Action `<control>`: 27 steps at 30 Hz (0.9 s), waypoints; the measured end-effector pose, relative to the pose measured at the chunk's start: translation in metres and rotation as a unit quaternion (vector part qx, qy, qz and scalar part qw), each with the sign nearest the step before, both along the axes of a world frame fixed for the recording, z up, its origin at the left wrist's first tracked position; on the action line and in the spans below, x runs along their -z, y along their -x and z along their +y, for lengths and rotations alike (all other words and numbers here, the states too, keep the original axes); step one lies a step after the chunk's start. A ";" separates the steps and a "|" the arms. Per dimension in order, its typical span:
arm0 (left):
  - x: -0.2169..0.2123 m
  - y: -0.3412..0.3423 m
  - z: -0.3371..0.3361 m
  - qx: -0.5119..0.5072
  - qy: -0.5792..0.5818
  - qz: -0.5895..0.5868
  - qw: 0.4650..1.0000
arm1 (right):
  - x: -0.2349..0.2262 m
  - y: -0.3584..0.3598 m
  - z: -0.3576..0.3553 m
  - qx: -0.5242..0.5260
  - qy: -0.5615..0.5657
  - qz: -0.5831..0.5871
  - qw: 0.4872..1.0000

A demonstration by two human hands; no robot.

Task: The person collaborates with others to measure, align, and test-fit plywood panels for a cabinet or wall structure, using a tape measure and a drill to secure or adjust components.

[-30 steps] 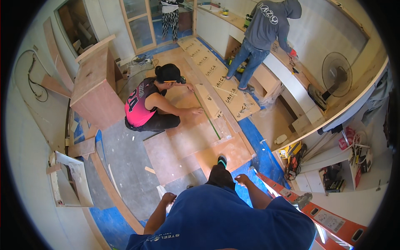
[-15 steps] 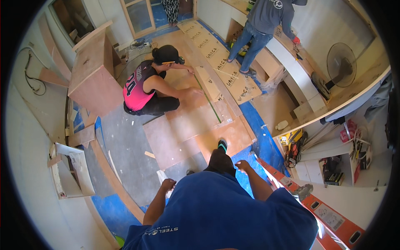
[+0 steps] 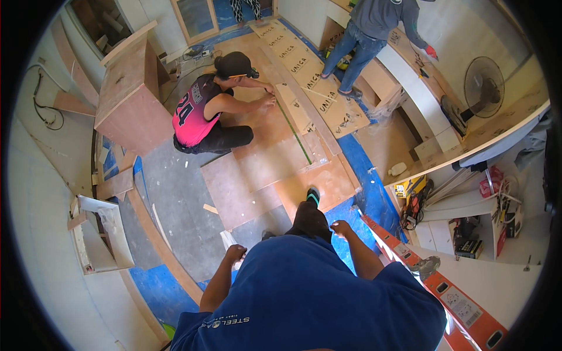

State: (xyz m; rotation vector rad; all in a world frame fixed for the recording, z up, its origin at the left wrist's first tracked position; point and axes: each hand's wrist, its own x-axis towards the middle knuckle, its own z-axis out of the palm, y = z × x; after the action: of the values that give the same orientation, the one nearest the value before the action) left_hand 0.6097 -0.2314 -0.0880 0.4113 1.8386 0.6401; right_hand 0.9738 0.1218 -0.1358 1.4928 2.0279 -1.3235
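Note:
I look down my blue shirt at the floor. My left hand (image 3: 235, 254) hangs at my side with fingers curled and nothing in it. My right hand (image 3: 341, 229) is also curled and empty, close to my dark trouser leg and the rail of an orange ladder (image 3: 445, 289). Plywood sheets (image 3: 257, 175) lie on the floor ahead of my foot (image 3: 314, 196).
A person in a pink top (image 3: 202, 114) crouches over the plywood with a long straightedge (image 3: 295, 131). Another person in a grey top (image 3: 374, 29) stands at a curved counter (image 3: 480, 137). A wooden cabinet (image 3: 132, 96), a fan (image 3: 485, 88) and power tools (image 3: 413, 199) stand around.
The view has shifted forward and down over the room. My hands stay low at my sides, and the crouching person keeps working on the plywood.

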 end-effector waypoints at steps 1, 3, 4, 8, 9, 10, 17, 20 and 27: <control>0.002 0.001 0.000 0.004 -0.001 0.006 1.000 | -0.004 0.003 -0.001 0.003 -0.004 -0.003 1.000; 0.002 0.001 0.001 0.013 -0.002 0.009 1.000 | -0.005 0.003 0.000 -0.003 -0.005 -0.003 1.000; 0.001 0.001 0.002 0.015 -0.001 0.009 1.000 | -0.005 0.003 0.001 -0.013 -0.002 0.002 1.000; -0.002 -0.001 0.005 0.001 0.002 0.002 1.000 | 0.008 -0.003 0.002 -0.004 -0.016 0.032 0.999; -0.002 -0.001 0.006 0.006 0.000 0.007 1.000 | 0.010 -0.004 0.003 0.003 -0.015 0.030 0.999; -0.002 0.000 0.007 0.010 -0.003 0.013 1.000 | 0.012 -0.004 0.004 0.010 -0.015 0.028 0.999; 0.004 -0.001 0.002 -0.017 0.003 -0.012 1.000 | 0.026 -0.005 -0.001 0.037 -0.005 0.040 0.999; -0.002 -0.003 0.003 -0.016 0.011 -0.015 1.000 | 0.029 -0.008 -0.002 0.026 -0.004 0.036 0.999; 0.007 -0.004 -0.002 0.033 -0.022 0.031 0.999 | 0.020 -0.012 -0.010 0.041 0.008 0.027 0.999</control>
State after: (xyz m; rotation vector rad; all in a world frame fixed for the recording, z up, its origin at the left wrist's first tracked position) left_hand 0.6133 -0.2330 -0.0948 0.5233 1.8636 0.6288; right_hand 0.9858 0.1122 -0.1561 1.5635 2.0047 -1.4233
